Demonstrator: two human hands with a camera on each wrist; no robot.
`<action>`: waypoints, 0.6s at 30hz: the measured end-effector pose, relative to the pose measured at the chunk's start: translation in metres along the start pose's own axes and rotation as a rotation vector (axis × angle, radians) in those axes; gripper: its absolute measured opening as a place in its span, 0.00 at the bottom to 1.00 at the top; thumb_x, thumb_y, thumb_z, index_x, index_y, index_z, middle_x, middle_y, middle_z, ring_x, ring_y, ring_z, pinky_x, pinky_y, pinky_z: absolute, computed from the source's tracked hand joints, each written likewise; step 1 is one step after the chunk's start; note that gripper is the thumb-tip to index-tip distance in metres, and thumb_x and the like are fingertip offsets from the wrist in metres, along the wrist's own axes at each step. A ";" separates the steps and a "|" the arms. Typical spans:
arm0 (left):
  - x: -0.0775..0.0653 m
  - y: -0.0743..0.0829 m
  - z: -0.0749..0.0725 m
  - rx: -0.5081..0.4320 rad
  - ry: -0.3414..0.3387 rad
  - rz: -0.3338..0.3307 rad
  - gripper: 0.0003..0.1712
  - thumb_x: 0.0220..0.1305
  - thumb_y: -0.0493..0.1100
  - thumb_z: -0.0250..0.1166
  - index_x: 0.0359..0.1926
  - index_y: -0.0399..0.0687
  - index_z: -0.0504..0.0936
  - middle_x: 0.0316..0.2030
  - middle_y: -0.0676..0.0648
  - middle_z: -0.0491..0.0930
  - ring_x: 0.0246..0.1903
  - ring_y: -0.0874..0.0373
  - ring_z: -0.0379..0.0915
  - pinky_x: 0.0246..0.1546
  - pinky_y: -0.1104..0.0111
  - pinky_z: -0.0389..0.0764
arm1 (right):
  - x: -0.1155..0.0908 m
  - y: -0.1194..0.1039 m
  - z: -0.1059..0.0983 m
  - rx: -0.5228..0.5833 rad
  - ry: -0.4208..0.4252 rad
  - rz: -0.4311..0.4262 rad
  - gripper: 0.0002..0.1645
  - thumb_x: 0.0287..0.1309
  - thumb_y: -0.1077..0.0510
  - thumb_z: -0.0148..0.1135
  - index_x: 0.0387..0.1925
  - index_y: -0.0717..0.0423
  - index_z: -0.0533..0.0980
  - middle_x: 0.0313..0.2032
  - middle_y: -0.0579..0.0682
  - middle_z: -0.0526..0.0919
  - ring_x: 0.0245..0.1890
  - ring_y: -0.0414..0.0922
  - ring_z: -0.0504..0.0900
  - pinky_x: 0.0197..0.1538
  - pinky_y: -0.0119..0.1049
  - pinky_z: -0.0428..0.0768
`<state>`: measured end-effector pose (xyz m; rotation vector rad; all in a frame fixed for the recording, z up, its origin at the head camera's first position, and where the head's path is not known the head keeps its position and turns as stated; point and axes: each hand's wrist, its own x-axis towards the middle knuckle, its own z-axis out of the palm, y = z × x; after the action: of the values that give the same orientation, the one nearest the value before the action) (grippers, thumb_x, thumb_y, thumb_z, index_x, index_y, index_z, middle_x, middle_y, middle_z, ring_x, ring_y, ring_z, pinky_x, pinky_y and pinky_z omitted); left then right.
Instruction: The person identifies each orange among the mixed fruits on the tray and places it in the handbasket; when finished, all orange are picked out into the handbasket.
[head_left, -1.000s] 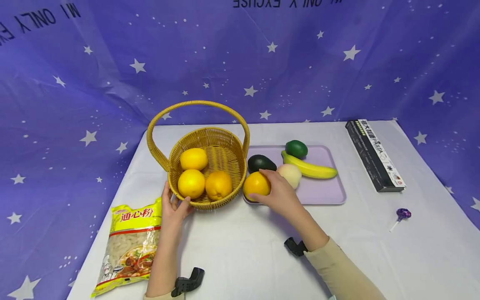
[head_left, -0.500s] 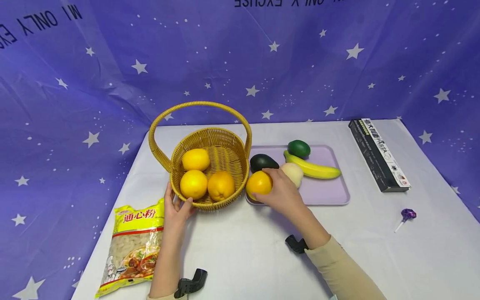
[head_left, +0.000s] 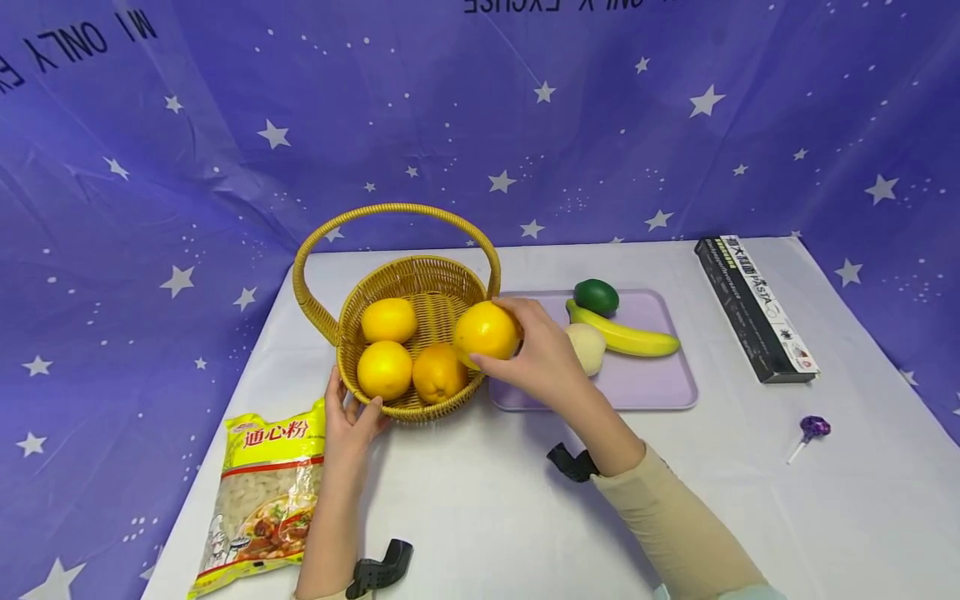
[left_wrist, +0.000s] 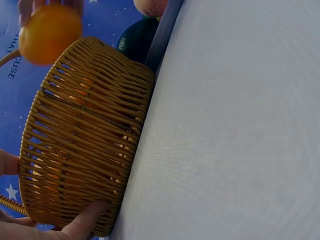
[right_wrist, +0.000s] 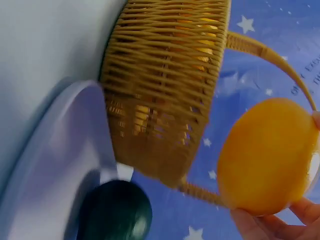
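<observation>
My right hand (head_left: 543, 350) grips an orange (head_left: 486, 330) above the right rim of a wicker basket (head_left: 450, 296). In the right wrist view that orange (right_wrist: 267, 155) hangs clear of the basket's weave (right_wrist: 160, 70). My left hand (head_left: 351, 425) holds the basket's near left side, thumb at the rim. Inside lie two yellow-orange fruits, the rear one (head_left: 389, 320) and the front one (head_left: 385, 369), and a darker orange (head_left: 438, 373). A dark green avocado (right_wrist: 116, 210) sits beside the basket, hidden from the head view.
On a lilac tray (head_left: 637, 387) lie a banana (head_left: 626, 335), a pale peach (head_left: 587, 348) and a green fruit (head_left: 596, 296). A pasta bag (head_left: 262, 492) lies left, a black pasta box (head_left: 753, 308) right, near a purple lollipop (head_left: 813, 428).
My right hand has lifted the orange off the tray and carried it left, over the basket's right rim. My left hand keeps its hold on the basket.
</observation>
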<state>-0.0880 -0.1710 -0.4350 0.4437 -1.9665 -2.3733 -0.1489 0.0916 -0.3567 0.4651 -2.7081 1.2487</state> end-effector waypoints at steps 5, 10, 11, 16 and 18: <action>0.000 -0.001 -0.001 -0.008 0.001 0.010 0.48 0.71 0.33 0.53 0.76 0.67 0.34 0.75 0.54 0.34 0.71 0.55 0.46 0.48 0.68 0.77 | 0.028 -0.009 0.024 0.061 -0.035 0.014 0.46 0.45 0.38 0.72 0.64 0.49 0.68 0.59 0.50 0.72 0.52 0.48 0.75 0.51 0.48 0.77; -0.001 -0.002 0.000 -0.005 0.004 0.016 0.48 0.71 0.33 0.53 0.76 0.66 0.34 0.75 0.52 0.35 0.71 0.54 0.46 0.48 0.68 0.77 | 0.052 -0.008 0.049 0.117 -0.047 0.040 0.45 0.45 0.39 0.73 0.64 0.49 0.69 0.59 0.50 0.73 0.52 0.48 0.75 0.50 0.46 0.77; -0.001 -0.002 0.000 -0.004 0.006 0.014 0.48 0.71 0.33 0.53 0.76 0.66 0.34 0.75 0.52 0.35 0.71 0.54 0.46 0.48 0.68 0.77 | 0.055 -0.007 0.054 0.121 -0.049 0.042 0.46 0.45 0.39 0.73 0.64 0.49 0.69 0.59 0.50 0.73 0.52 0.48 0.75 0.51 0.46 0.77; 0.000 -0.001 0.001 0.003 0.012 0.008 0.48 0.71 0.33 0.53 0.76 0.66 0.34 0.75 0.52 0.35 0.71 0.55 0.46 0.48 0.68 0.77 | 0.064 -0.003 0.073 0.115 -0.054 0.039 0.46 0.46 0.39 0.72 0.65 0.51 0.67 0.60 0.51 0.72 0.53 0.47 0.75 0.52 0.45 0.76; 0.000 -0.001 0.001 0.003 0.013 0.008 0.48 0.71 0.33 0.53 0.76 0.66 0.34 0.75 0.52 0.35 0.71 0.55 0.46 0.48 0.68 0.77 | 0.067 -0.001 0.078 0.106 -0.049 0.047 0.46 0.46 0.40 0.72 0.65 0.51 0.67 0.60 0.51 0.72 0.53 0.48 0.75 0.53 0.45 0.76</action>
<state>-0.0884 -0.1702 -0.4360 0.4490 -1.9628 -2.3570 -0.2102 0.0170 -0.3905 0.4516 -2.7173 1.4167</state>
